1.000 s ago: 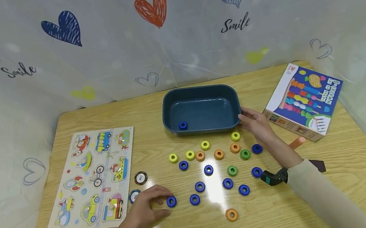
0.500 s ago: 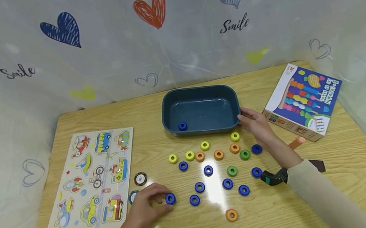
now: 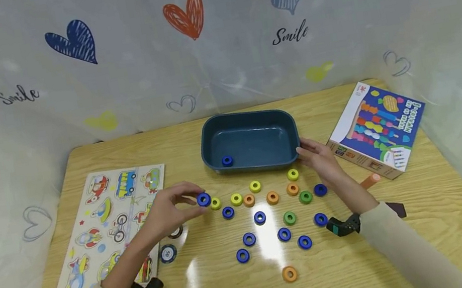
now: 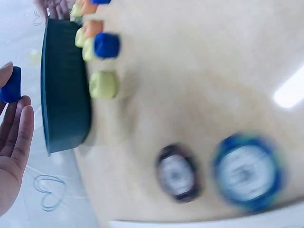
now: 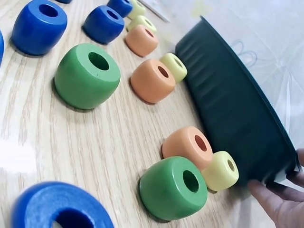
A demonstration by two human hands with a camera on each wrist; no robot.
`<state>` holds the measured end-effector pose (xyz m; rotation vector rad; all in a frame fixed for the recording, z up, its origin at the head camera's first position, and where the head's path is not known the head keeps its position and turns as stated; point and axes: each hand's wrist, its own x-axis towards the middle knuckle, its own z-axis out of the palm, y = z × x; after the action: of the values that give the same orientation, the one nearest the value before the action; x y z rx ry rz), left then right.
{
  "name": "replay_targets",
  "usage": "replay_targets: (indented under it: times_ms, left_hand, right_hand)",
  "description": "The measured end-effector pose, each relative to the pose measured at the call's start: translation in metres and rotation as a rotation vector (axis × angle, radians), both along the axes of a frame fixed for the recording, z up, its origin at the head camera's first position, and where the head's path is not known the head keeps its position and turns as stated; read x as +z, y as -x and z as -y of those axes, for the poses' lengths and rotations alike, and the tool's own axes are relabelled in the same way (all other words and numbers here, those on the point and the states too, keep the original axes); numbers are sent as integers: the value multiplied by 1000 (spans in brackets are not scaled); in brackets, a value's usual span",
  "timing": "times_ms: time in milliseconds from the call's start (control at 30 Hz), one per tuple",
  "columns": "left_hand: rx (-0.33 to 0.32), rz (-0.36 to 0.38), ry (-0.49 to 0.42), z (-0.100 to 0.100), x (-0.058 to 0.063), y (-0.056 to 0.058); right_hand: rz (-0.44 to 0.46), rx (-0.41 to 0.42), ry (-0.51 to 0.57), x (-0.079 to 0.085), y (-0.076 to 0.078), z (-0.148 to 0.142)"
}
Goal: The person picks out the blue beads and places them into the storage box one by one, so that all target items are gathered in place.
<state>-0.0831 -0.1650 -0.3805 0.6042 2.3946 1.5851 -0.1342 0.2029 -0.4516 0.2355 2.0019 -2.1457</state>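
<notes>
My left hand pinches a blue bead between thumb and fingers, raised over the table left of the yellow beads. In the left wrist view that blue bead shows at the left edge, between thumb and fingertips. A dark teal tub stands at the back middle with one blue bead inside, near its front left corner. My right hand rests against the tub's right end, thumb at the front and fingers along the side. The right wrist view shows those fingers at the tub's wall.
Several blue, orange, yellow and green beads, among them a green bead, lie in front of the tub. A picture puzzle board and two chips, one a blue chip, are at left. A toy box and an orange peg are at right.
My left hand has closed on the blue bead, lifted it off the table and carried it away from me toward the tub. The right hand has stayed at the tub's end.
</notes>
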Motion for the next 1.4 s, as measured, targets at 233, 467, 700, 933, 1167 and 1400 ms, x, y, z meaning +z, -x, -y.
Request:
replay_targets:
  times_ms: [233, 467, 700, 933, 1167, 1400]
  left_hand:
    - [-6, -30, 45, -13, 4, 59]
    - [68, 24, 158, -34, 0, 111]
    - [88, 30, 271, -56, -14, 144]
    - [66, -20, 321, -75, -19, 154]
    - [67, -53, 258, -68, -18, 148]
    - [72, -33, 181, -54, -12, 130]
  right_hand:
    - [0, 6, -7, 0, -1, -3]
    - [12, -18, 7, 2, -1, 4]
    - [16, -48, 25, -1, 1, 9]
    - [12, -56, 17, -1, -2, 5]
    - [25, -47, 22, -1, -2, 6]
    - [12, -52, 20, -1, -2, 6]
